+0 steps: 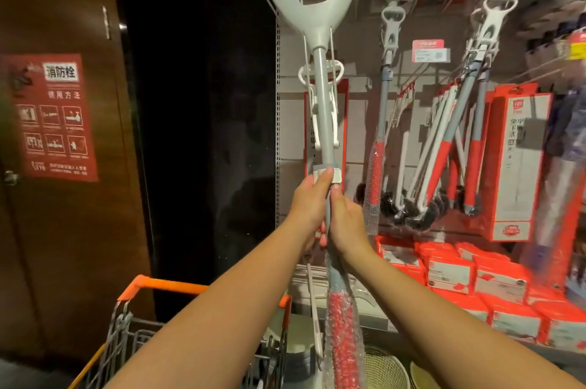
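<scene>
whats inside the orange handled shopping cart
A pale woven round basket, a grey round item and a white long-handled tool show in the orange-handled wire cart. The forearms and the bubble-wrapped red-and-grey mop pole cover the rest.

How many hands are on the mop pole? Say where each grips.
2. The left hand grips the mop pole at its white collar; the right hand grips just below, above the bubble-wrapped red grip.

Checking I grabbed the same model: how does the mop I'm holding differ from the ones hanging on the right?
The held mop is gripped by the left hand and right hand; the hanging mops hang on the wall. The held mop stands nearly upright; the hanging mops slant. Both have grey poles and red grips.
</scene>
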Tool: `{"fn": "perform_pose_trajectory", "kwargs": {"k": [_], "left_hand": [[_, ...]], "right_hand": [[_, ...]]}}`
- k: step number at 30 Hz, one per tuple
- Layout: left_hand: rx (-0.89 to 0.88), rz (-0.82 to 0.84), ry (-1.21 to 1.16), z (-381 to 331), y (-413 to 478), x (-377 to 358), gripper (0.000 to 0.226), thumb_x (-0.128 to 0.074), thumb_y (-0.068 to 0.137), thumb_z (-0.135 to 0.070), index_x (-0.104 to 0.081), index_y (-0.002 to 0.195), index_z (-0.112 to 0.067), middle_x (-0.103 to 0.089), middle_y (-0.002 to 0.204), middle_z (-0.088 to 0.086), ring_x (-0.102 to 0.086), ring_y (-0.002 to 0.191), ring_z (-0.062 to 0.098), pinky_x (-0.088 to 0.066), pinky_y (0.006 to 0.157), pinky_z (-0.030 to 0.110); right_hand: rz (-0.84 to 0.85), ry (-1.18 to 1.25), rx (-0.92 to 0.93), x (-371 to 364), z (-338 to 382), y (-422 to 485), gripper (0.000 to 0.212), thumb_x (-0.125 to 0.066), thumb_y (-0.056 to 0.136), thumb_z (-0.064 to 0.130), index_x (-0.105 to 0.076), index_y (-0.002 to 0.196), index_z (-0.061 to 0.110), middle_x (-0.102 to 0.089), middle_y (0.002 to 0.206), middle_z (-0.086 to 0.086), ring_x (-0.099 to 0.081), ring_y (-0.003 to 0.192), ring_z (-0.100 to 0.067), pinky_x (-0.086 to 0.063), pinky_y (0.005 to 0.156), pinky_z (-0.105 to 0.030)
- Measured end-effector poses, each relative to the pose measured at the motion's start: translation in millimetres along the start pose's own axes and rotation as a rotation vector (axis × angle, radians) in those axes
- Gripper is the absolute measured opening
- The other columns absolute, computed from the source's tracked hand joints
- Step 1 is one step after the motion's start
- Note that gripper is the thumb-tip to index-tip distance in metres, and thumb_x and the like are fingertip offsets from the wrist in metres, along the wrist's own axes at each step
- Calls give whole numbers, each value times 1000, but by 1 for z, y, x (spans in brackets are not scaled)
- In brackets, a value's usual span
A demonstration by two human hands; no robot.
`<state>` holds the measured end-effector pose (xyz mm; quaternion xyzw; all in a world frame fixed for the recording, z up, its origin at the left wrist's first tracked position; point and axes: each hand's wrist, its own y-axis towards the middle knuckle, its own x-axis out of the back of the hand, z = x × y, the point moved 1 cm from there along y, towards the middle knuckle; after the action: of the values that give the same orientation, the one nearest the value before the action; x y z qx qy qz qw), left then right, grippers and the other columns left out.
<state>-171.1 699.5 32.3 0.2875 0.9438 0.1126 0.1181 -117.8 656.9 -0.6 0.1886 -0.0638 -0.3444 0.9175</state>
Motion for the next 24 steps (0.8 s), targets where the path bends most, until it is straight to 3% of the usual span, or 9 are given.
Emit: {"fn": "perform_pose_trajectory", "kwargs": {"k": [4,9,14,16,18,19,24], "left_hand": [[-18,-2,-57,-2,9,0,17,-49,98,-36,-61,92,-27,-69,97,7,-65,92,22,-52,91,41],[-56,-46,-90,-11,27,-8,22,-47,98,-39,-61,101,-22,-69,91,3,-63,81,19,-47,60,28],[-72,-96,-116,-21,44,-19,25,-49,97,-37,-62,105,-18,-67,82,3,-62,73,18,-46,52,26],[-88,-115,-132,-23,52,-24,24,-50,97,-36,-64,104,-17,-67,83,6,-64,76,20,-54,59,33],[-100,-126,-158,-25,60,-29,24,-52,96,-35,-65,102,-16,-67,84,8,-65,82,22,-56,82,42],[-101,-132,-159,-25,64,-31,23,-52,96,-35,-65,101,-17,-67,83,8,-64,83,22,-54,87,42],[-79,-165,-129,-23,85,-41,22,-51,96,-36,-66,103,-21,-67,92,8,-64,92,21,-52,92,41]], "right_hand": [[44,-17,29,0,0,13,58,-30,101,48,-56,65,10,-50,45,-7,-49,39,-24,-41,48,-32],[73,-79,134,8,12,34,55,-32,103,42,-54,64,9,-51,44,-3,-48,35,-21,-41,42,-28],[97,-107,183,16,22,57,54,-32,103,39,-59,70,6,-51,46,-3,-50,38,-18,-41,40,-23],[98,-98,196,18,23,67,54,-32,103,39,-60,69,7,-52,47,-4,-51,40,-18,-42,40,-23],[96,-84,197,18,23,77,55,-33,103,38,-59,65,9,-53,48,-6,-52,39,-19,-43,41,-23],[98,-77,191,19,23,82,55,-33,103,39,-59,64,9,-54,49,-8,-52,39,-19,-43,41,-23],[118,-13,137,23,20,100,51,-34,103,39,-63,76,7,-60,63,-15,-60,56,-24,-50,55,-33]]}}
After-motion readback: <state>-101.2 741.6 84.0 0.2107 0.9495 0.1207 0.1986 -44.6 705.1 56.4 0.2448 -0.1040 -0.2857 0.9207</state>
